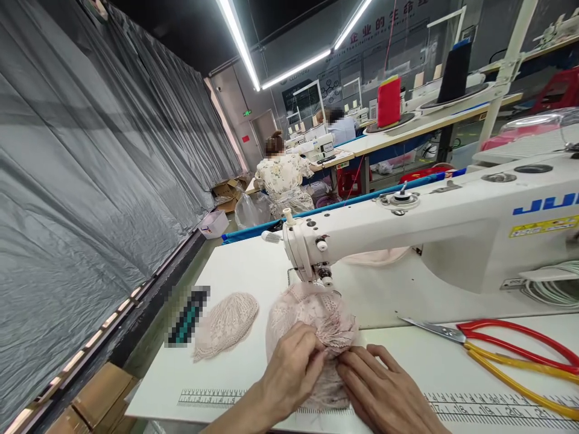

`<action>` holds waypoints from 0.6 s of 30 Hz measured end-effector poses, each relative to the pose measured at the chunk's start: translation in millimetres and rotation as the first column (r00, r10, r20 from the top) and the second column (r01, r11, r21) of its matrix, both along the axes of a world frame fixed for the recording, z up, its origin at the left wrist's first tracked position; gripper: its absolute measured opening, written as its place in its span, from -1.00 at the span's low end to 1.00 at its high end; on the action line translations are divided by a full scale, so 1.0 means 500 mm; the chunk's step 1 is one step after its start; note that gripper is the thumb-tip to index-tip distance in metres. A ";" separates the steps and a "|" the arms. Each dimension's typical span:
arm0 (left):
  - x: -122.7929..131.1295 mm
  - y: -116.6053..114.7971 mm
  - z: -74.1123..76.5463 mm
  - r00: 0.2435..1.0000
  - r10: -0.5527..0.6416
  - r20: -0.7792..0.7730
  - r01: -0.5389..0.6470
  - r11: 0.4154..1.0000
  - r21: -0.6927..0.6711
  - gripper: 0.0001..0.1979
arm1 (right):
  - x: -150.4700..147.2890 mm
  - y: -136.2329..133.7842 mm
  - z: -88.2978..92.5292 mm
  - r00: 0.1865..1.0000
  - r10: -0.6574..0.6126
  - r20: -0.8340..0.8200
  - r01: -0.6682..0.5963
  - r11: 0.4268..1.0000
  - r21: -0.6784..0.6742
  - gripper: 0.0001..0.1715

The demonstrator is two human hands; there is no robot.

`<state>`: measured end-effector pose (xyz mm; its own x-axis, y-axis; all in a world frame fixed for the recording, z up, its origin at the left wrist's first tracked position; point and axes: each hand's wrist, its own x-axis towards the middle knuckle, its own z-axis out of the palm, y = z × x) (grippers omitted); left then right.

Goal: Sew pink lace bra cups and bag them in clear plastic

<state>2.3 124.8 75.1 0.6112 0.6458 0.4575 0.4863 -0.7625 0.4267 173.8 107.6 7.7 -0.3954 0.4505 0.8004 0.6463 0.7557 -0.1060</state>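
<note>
I pinch the pink lace piece (312, 325) with both left hand (289, 367) and right hand (380, 386), just before the sewing machine (407, 235); edges should stay aligned and flat.

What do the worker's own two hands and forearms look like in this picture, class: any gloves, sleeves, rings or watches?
The left hand and the right hand are both bare: no gloves, and no rings show on the visible fingers. The forearms, as far as the frame shows them, carry no sleeve, watch or bracelet. Fingernails look short and unpainted.
</note>
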 end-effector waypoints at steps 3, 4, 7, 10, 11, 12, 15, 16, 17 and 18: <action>-0.003 0.000 0.001 1.000 -0.023 -0.011 0.023 1.000 -0.005 -0.87 | 0.004 0.002 0.003 0.999 0.033 -0.017 -0.033 0.999 -0.023 -0.67; -0.003 0.000 0.002 1.000 -0.029 -0.011 0.029 1.000 -0.008 -0.87 | 0.007 0.002 0.006 0.999 0.042 -0.026 -0.043 0.999 -0.034 -0.68; -0.002 -0.001 0.008 0.999 -0.048 -0.004 0.048 0.999 -0.016 -0.85 | 0.014 0.005 0.017 0.997 0.058 -0.056 -0.061 0.997 -0.052 -0.69; -0.002 -0.003 0.009 0.998 -0.063 -0.025 0.063 0.998 -0.010 -0.88 | 0.017 0.010 0.026 0.994 0.071 -0.087 -0.076 0.996 -0.050 -0.66; -0.002 -0.003 0.006 0.997 -0.067 -0.041 0.067 0.998 0.002 -0.85 | 0.017 0.013 0.028 0.992 0.073 -0.098 -0.078 0.996 -0.048 -0.67; -0.001 -0.003 0.002 0.996 -0.064 -0.055 0.065 0.998 0.016 -0.82 | 0.017 0.016 0.030 0.991 0.076 -0.110 -0.081 0.996 -0.043 -0.67; 0.000 -0.002 -0.014 0.997 -0.026 -0.076 0.029 0.999 0.043 -0.90 | 0.017 0.024 0.037 0.987 0.086 -0.138 -0.090 0.996 -0.019 -0.70; 0.000 -0.001 -0.019 0.997 -0.013 -0.070 0.016 0.999 0.043 -0.96 | 0.017 0.024 0.040 0.985 0.088 -0.146 -0.091 0.996 -0.014 -0.69; 0.001 -0.001 -0.021 0.998 -0.004 -0.063 0.007 0.999 0.040 -0.96 | 0.019 0.023 0.044 0.985 0.085 -0.153 -0.088 0.996 -0.013 -0.68; 0.001 0.000 -0.023 0.998 -0.001 -0.057 0.003 0.999 0.035 -0.92 | 0.021 0.021 0.049 0.984 0.076 -0.160 -0.079 0.997 -0.014 -0.67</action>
